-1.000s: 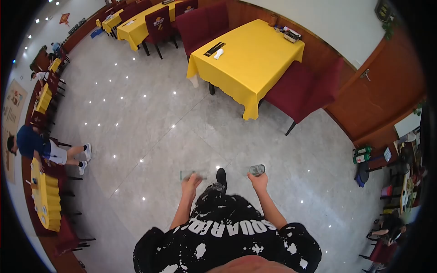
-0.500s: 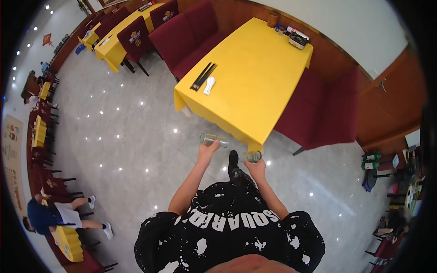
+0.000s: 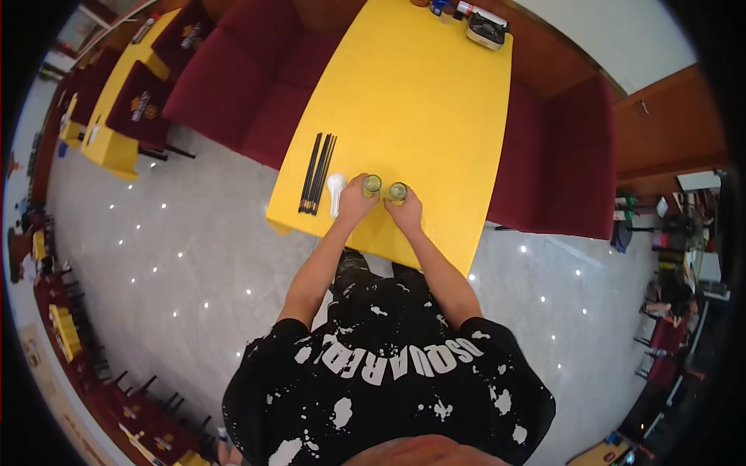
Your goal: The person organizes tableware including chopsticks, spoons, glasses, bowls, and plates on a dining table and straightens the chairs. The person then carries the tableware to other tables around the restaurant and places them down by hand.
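Note:
At the near end of the yellow-covered table (image 3: 412,101), my left hand (image 3: 357,202) is wrapped round a clear drinking glass (image 3: 372,184). Close beside it, my right hand (image 3: 406,211) grips a second clear glass (image 3: 398,191). Both glasses look upright, seen from above, with the cloth's yellow showing through. Whether their bases touch the cloth, I cannot tell. Just left of my left hand lie white spoons (image 3: 336,193), and beyond them several black chopsticks (image 3: 317,173) side by side.
Maroon benches flank the table, one on the left (image 3: 241,78) and one on the right (image 3: 552,155). A black-topped box (image 3: 486,31) and small bottles stand at the far end. More yellow tables (image 3: 116,116) with maroon chairs line the left. Grey tiled floor (image 3: 202,233) surrounds me.
I have come forward to the table. Both glasses have moved from over the floor to the table's near end, closer together, and the left one has turned from sideways to upright.

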The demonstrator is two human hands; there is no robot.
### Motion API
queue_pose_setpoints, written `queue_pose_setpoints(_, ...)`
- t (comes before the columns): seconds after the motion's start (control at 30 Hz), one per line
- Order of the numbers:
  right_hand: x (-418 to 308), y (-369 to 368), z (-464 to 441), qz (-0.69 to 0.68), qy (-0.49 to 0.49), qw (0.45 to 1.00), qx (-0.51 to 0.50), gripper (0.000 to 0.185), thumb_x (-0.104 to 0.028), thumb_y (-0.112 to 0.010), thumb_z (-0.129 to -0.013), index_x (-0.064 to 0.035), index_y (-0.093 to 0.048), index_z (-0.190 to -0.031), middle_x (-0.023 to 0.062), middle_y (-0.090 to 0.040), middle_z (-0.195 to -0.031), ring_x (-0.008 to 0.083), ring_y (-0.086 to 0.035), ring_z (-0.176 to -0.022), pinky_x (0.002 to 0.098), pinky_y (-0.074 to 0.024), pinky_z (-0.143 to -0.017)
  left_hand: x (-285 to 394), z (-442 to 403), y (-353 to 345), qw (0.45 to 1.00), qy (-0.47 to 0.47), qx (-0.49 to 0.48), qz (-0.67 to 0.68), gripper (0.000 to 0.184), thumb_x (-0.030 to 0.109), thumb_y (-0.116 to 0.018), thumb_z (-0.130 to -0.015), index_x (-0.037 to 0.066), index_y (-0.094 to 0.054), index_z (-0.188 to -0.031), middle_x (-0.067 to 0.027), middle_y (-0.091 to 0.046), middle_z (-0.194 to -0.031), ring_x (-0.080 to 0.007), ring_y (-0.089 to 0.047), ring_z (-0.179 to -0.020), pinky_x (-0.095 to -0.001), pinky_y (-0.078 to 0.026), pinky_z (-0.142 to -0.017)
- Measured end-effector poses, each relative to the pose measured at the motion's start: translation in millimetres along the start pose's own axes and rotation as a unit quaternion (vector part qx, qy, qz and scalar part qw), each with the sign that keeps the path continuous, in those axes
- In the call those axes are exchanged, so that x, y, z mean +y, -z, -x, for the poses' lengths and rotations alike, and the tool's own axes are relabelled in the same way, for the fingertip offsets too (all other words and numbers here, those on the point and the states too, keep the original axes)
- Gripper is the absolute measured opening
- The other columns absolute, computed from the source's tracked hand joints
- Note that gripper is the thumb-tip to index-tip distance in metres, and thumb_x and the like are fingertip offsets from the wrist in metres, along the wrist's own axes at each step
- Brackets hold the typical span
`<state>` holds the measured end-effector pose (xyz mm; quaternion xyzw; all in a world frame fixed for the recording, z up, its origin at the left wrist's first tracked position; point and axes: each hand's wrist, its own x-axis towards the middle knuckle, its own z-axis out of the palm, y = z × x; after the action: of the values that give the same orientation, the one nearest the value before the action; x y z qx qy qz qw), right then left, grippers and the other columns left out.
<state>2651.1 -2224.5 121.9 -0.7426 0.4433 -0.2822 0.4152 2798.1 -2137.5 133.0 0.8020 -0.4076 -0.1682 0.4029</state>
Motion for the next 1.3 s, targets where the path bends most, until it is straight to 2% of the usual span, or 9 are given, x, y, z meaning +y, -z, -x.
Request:
queue_pose_setpoints(0.3, -28, -57, -45, 0.047, -0.150, 0.987, 0.029, 0.051, -0.020, -0.083, -0.075, -0.0037, -0.064, -0.119, 0.0162, -0.072, -0.107, 0.0295, -0.070, -0.101, 0.0378, -0.0553, -0.087, -45, -68, 11, 0.990, -0.002, -0.141, 0.022, 0.068, 0.021, -0.081, -0.072, 0.003, -0.055, -0.132, -0.0185, -0.062, -0.128, -0.0346, -0.060, -0.117, -0.0420, -0.050, -0.098)
queue_pose_setpoints(0.67, -30, -38, 2, 0.073, -0.130, 0.983, 0.106, 0.062, -0.021, -0.089, -0.068, -0.0014, -0.063, -0.121, 0.0184, -0.067, -0.115, 0.0360, -0.063, -0.107, 0.0426, -0.0503, -0.094, -40, -34, 48, 0.990, -0.110, -0.085, -0.032, 0.070, 0.020, -0.081, -0.071, 0.007, -0.055, -0.135, -0.0163, -0.062, -0.127, -0.0322, -0.061, -0.113, -0.0400, -0.052, -0.095)
queue_pose_setpoints(0.8, 6, -53, 37, 0.102, -0.062, 0.987, 0.105, 0.063, -0.022, -0.089, -0.066, -0.0049, -0.064, -0.121, 0.0175, -0.065, -0.118, 0.0365, -0.059, -0.113, 0.0443, -0.0467, -0.099, -50, 15, 41, 0.981, -0.086, -0.164, -0.050, 0.073, 0.023, -0.079, -0.074, 0.008, -0.051, -0.139, -0.0150, -0.061, -0.119, -0.0338, -0.064, -0.104, -0.0411, -0.055, -0.084)
queue_pose_setpoints(0.87, 16, -57, 42, 0.153, -0.030, 0.984, 0.081, 0.065, -0.022, -0.089, -0.064, -0.0078, -0.064, -0.123, 0.0163, -0.062, -0.124, 0.0353, -0.054, -0.118, 0.0453, -0.0443, -0.101, -58, 25, 30, 0.972, -0.029, -0.222, -0.078, 0.077, 0.026, -0.079, -0.075, 0.009, -0.048, -0.142, -0.0147, -0.059, -0.118, -0.0344, -0.065, -0.100, -0.0420, -0.056, -0.078)
queue_pose_setpoints(0.93, 23, -60, 49, 0.184, -0.038, 0.982, 0.033, 0.074, -0.024, -0.087, -0.063, -0.0127, -0.060, -0.131, 0.0139, -0.050, -0.138, 0.0344, -0.043, -0.130, 0.0490, -0.0374, -0.105, -60, 31, 22, 0.968, -0.012, -0.219, -0.119, 0.080, 0.029, -0.079, -0.076, 0.010, -0.044, -0.145, -0.0144, -0.057, -0.119, -0.0356, -0.065, -0.098, -0.0437, -0.057, -0.076)
queue_pose_setpoints(1.03, 13, -59, 58, 0.253, -0.035, 0.967, 0.009, 0.078, -0.023, -0.086, -0.065, -0.0125, -0.056, -0.136, 0.0136, -0.045, -0.143, 0.0364, -0.038, -0.134, 0.0505, -0.0341, -0.106, -55, 36, 19, 0.966, 0.019, -0.202, -0.163, 0.083, 0.032, -0.080, -0.077, 0.010, -0.041, -0.147, -0.0143, -0.055, -0.122, -0.0372, -0.066, -0.095, -0.0452, -0.057, -0.074)
queue_pose_setpoints(1.07, 16, -60, 61, 0.240, -0.040, 0.970, -0.008, 0.081, -0.025, -0.085, -0.067, -0.0148, -0.052, -0.140, 0.0126, -0.037, -0.148, 0.0364, -0.029, -0.139, 0.0529, -0.0276, -0.109, -50, 37, 20, 0.965, 0.026, -0.194, -0.174, 0.083, 0.033, -0.080, -0.077, 0.011, -0.041, -0.147, -0.0144, -0.054, -0.123, -0.0377, -0.066, -0.095, -0.0456, -0.057, -0.074)
queue_pose_setpoints(1.17, -4, -45, 61, 0.250, -0.067, 0.966, -0.003, 0.076, -0.025, -0.084, -0.069, -0.0136, -0.054, -0.137, 0.0139, -0.046, -0.141, 0.0369, -0.040, -0.133, 0.0512, -0.0360, -0.105, -41, 38, 22, 0.968, 0.043, -0.166, -0.185, 0.078, 0.032, -0.079, -0.079, 0.010, -0.043, -0.145, -0.0155, -0.054, -0.123, -0.0390, -0.065, -0.095, -0.0467, -0.057, -0.073)
queue_pose_setpoints(1.3, 20, -43, 63, 0.101, -0.033, 0.994, -0.032, 0.069, -0.022, -0.082, -0.072, -0.0099, -0.055, -0.135, 0.0172, -0.057, -0.125, 0.0379, -0.056, -0.115, 0.0465, -0.0477, -0.095, -41, 40, 26, 0.979, 0.007, -0.165, -0.120, 0.075, 0.027, -0.080, -0.078, 0.009, -0.045, -0.141, -0.0172, -0.054, -0.124, -0.0395, -0.063, -0.104, -0.0465, -0.056, -0.080)
